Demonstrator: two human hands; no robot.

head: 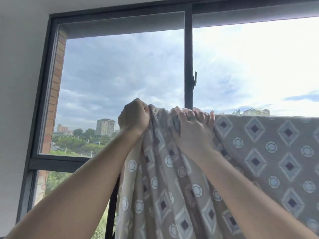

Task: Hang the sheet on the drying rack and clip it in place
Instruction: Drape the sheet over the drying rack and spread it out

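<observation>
A beige sheet (269, 152) printed with diamonds and white rings hangs in front of the window, its top edge running level to the right. The rack bar under it is hidden by the cloth. My left hand (133, 117) is fisted on the bunched left end of the sheet's top edge. My right hand (193, 125), wearing a ring, grips the top edge just to the right, fingers curled over it. Between and below the hands the cloth falls in folds. No clip is in view.
A large dark-framed window (188, 66) fills the view, with a handle (194, 81) on its centre post. A white wall (19, 83) stands at the left. Outside are sky, trees and buildings.
</observation>
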